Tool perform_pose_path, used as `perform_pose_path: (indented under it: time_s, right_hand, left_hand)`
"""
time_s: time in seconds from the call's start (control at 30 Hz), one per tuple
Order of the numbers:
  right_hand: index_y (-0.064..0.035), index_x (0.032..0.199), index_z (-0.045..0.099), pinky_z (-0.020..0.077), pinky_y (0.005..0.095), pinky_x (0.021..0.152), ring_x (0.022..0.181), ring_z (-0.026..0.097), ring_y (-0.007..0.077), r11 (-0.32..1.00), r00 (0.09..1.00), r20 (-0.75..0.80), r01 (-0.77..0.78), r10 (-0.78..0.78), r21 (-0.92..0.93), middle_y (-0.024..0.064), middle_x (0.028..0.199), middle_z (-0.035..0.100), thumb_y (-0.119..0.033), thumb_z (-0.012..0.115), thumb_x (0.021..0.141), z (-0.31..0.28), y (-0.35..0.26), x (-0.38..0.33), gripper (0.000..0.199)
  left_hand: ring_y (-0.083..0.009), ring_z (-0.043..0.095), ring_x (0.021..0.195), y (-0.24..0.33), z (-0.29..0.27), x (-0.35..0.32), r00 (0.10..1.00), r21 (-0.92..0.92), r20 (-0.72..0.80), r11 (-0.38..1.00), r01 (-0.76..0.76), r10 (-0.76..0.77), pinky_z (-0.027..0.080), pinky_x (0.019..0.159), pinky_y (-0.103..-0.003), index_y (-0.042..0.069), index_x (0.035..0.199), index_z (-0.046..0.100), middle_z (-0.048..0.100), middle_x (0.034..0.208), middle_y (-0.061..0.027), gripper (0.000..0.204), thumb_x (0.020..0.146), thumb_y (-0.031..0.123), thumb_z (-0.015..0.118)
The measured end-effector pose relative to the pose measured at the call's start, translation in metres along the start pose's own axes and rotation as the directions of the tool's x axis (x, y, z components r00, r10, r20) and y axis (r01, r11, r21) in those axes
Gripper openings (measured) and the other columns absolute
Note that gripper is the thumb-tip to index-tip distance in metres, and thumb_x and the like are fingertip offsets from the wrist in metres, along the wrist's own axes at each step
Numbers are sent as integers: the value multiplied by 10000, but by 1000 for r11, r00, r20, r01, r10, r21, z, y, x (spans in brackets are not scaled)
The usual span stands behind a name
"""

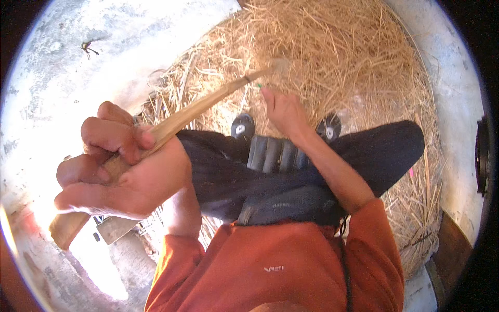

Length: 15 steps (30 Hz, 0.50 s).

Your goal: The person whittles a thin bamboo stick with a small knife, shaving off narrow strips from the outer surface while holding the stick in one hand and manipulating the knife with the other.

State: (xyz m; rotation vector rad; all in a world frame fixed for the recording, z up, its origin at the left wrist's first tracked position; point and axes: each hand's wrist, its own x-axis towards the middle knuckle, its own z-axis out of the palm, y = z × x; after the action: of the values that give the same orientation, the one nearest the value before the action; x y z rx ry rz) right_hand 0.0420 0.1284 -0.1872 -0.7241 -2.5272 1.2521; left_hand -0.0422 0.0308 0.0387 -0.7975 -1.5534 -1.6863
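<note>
My left hand is wrapped round a long tan stalk-like piece, which may be wood or a bundle of stalks. Its thick end sticks out below my hand at lower left. From there it tapers up and to the right, with a thin dark band near the narrow end. The tip is blurred against the straw. My right hand is closed just below that narrow end, its thumb pointing up. A tiny green bit shows by the thumb tip; what the fingers hold is hidden.
Loose straw covers the floor ahead and to the right. A pale wall-like surface rises at left, another pale wall at right. My dark-trousered legs are bent beneath my hands. A flat board lies at lower left.
</note>
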Motion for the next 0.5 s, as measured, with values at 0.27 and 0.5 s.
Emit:
perform_pose_path:
  time_s: [0.27, 0.5]
  right_hand:
    - [22, 791, 569, 465, 440, 540, 572, 580, 410, 999, 999, 30, 13, -12, -33, 219, 594, 568, -307, 384, 952, -9, -13, 1, 411]
    - [46, 745, 589, 458, 481, 546, 567, 561, 444, 998, 992, 109, -57, 58, -18, 267, 649, 578, -322, 380, 954, -31, -39, 6, 472]
  left_hand:
    - [-85, 154, 371, -5, -11, -3, 993, -81, 114, 997, -11, 20, 189, 365, -201, 168, 651, 327, 245, 432, -13, 517, 936, 569, 167]
    - [-87, 138, 377, -7, -11, -1, 1000, -122, 12, 992, 15, -14, 145, 382, -202, 163, 622, 299, 246, 429, -21, 528, 933, 575, 190]
